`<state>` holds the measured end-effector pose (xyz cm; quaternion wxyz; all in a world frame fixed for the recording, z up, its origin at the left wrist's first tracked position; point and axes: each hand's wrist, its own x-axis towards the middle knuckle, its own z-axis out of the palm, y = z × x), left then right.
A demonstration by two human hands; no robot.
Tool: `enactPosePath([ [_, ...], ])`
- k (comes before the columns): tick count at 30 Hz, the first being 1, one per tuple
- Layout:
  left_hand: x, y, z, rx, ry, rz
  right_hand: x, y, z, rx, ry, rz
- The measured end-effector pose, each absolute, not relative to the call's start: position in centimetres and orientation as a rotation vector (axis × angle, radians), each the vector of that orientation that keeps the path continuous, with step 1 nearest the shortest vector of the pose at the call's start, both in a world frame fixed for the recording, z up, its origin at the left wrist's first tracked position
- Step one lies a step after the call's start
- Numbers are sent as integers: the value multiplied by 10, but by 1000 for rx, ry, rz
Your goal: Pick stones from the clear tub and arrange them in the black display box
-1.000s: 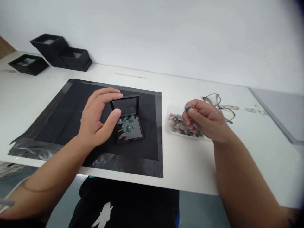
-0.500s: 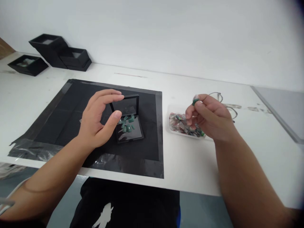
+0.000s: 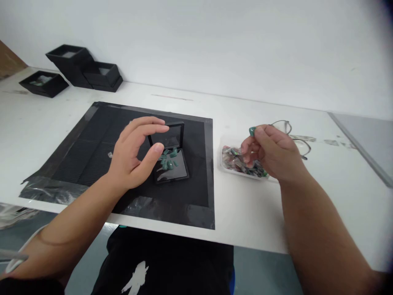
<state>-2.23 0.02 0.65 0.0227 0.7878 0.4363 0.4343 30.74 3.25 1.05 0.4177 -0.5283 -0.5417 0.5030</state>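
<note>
A small black hinged case (image 3: 170, 164) lies open on a black mat (image 3: 92, 151), with several green stones (image 3: 168, 159) on its lower half. My left hand (image 3: 135, 153) hovers at the case's left side, fingers curved and apart, holding nothing; its fingertips are near the raised lid. My right hand (image 3: 272, 153) is lifted just above a clear tray of mixed coloured stones (image 3: 238, 162) and pinches one green stone (image 3: 252, 131) between thumb and fingertips.
Wire-framed glasses (image 3: 291, 133) lie behind my right hand. Three black open boxes (image 3: 82, 69) stand at the far left by the wall. A grey sheet (image 3: 365, 139) covers the table's right end. The white table's front edge runs close to my body.
My right hand has risen from the tray with the green stone and drifted slightly right. My left hand has kept its pose beside the case.
</note>
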Motion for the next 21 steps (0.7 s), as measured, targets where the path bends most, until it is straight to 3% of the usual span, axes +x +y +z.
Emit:
enactPosePath([
  [12, -21, -1, 7, 2451, 1296, 1368, 307, 26, 21, -1231, -1369, 1226],
  [16, -17, -5, 9, 2500, 1323, 1359, 294, 13, 25, -977, -1444, 1243],
  [21, -3, -14, 10, 2711, 864, 1274, 255, -14, 19, -605, -1682, 1496],
])
